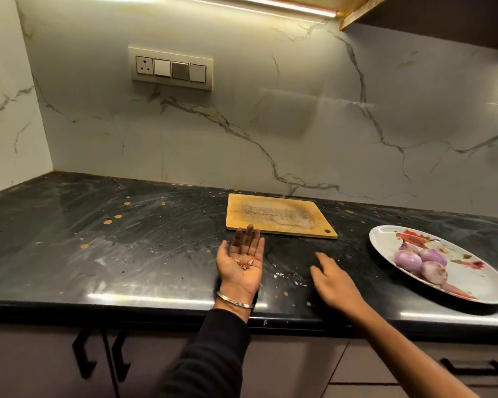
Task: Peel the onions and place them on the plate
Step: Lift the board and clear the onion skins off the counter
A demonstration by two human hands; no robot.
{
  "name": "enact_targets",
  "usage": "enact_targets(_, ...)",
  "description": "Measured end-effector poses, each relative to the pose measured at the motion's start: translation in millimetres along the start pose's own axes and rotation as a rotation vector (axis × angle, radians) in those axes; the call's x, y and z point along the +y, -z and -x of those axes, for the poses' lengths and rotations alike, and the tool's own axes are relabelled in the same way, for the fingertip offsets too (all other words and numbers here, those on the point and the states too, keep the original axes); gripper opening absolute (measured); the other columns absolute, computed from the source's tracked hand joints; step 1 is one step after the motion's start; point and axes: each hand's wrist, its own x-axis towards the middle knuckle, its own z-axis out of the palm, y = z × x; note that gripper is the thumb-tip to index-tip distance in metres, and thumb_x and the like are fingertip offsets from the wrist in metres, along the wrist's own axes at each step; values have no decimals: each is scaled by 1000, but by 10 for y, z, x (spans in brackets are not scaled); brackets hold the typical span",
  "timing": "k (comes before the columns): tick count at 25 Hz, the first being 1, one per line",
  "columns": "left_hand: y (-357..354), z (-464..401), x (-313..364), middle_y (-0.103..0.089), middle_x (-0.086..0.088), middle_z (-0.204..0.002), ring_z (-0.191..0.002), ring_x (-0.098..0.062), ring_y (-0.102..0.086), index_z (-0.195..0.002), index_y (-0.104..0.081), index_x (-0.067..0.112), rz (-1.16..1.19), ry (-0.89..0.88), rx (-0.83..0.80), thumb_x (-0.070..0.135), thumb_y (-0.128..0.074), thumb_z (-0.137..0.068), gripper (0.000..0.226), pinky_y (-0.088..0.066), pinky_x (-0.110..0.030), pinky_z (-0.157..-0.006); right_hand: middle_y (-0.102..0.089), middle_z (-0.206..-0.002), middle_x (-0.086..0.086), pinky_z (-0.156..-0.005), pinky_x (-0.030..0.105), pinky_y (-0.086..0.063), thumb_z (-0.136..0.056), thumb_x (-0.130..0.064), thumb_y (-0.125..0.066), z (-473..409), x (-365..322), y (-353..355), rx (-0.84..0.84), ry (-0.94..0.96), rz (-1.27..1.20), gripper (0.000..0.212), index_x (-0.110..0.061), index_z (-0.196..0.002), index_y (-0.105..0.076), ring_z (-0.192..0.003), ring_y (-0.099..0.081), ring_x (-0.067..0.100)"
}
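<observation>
the left hand (241, 261) lies palm up on the black countertop (127, 239), fingers straight and spread flat, with a few scraps of onion peel (245, 261) resting loose in the palm; a metal bangle (235, 300) circles the wrist above a dark sleeve. just to its right the right hand (332, 280) is palm down, fingers relaxed and slightly spread on the counter, holding nothing. small pale peel flecks (285, 275) lie between the two hands. just beyond the left fingertips sits a wooden cutting board (279, 215), long side running left to right. far right, well apart from both hands, a patterned plate (385, 239) holds three peeled onions (421, 261) clustered together; which way their tips point is unclear.
</observation>
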Motion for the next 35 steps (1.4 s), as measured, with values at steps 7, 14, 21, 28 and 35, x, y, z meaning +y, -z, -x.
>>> enact_targets(7,-9,55,25,-66,-19,-122,-121,-34,-60,-106,-66,6,-30,-15,-94,35,-39,-98,41,-41,-47,-108,-12,-167,9,-124,40,-7,-106,-45,-24,-66,-531,-495,-139,238,188,64,-9,-159,-13,-154,-8,23)
enact_targets(14,-3,157,171,-67,-17,-118,-123,-31,-59,-102,-67,7,-56,-71,-12,28,-38,-97,36,-42,-44,-108,8,-166,-11,-121,34,14,-104,-55,-13,35,-259,-310,-305,609,460,64,-26,-159,1,-150,16,6)
enact_targets(21,-7,245,59,-68,-17,-115,-123,-32,-59,-102,-67,6,-102,-54,10,26,-38,-97,35,-42,-44,-108,0,-167,-7,-125,40,1,-108,-44,-25,-49,-221,-159,-250,362,132,60,-26,-160,-3,-153,1,10)
enact_targets(28,18,396,35,-71,-18,-109,-111,-32,-65,-97,-70,4,-67,-39,-22,24,-35,-100,41,-47,-45,-104,-2,-167,12,-125,43,-3,-105,-47,-20,48,-107,-368,-175,139,268,68,-6,-159,-8,-155,0,25)
enact_targets(35,57,692,-107,-72,-19,-104,-101,-32,-70,-101,-70,3,-71,8,-7,24,-34,-101,42,-48,-44,-101,4,-168,3,-126,38,-1,-108,-41,-22,-236,-482,-361,-313,434,177,60,-15,-159,-3,-154,3,13)
